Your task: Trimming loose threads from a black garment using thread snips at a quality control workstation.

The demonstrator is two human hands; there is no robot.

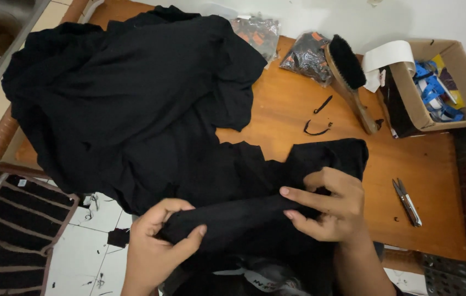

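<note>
Two hands on one fold of large black soft knit garment [134, 104]. Head view: left hand [153, 246] closed around rolled edge, thumb over top; right hand [334, 211] pinches same edge, fingers curled shut on cloth. Judgement: keep edge taut between both grips, seam flat, bulk resting on table. Garment matte, crumpled, spread across left half of orange-brown wooden table [408, 164], hem hanging over near edge. Small metal thread snips [407, 201] lie right of right hand; wooden-handled black-bristle brush [351, 82] farther back.
</note>
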